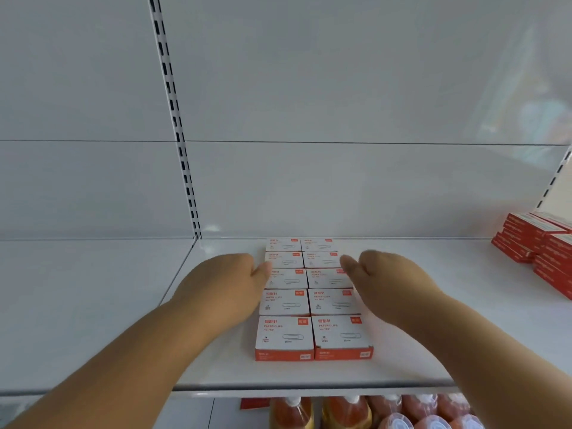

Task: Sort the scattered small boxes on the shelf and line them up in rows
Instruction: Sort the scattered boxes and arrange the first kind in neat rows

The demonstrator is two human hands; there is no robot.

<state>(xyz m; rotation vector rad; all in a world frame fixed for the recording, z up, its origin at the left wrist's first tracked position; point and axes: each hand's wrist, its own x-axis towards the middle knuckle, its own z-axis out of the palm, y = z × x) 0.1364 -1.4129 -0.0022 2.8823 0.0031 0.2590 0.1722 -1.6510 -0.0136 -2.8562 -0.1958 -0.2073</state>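
Several small white-and-red paper clip boxes [284, 334] lie flat on the white shelf [418, 351] in two neat columns running front to back. My left hand [238, 274] rests flat against the left side of the left column, about the third box back. My right hand [380, 274] presses against the right side of the right column at the same depth. Both hands have fingers extended and hold nothing. The boxes sit edge to edge between my palms.
A stack of red boxes [538, 246] stands at the far right of the shelf. A slotted upright [176, 119] runs up the white back wall. Bottles with orange contents [346, 413] sit on the shelf below.
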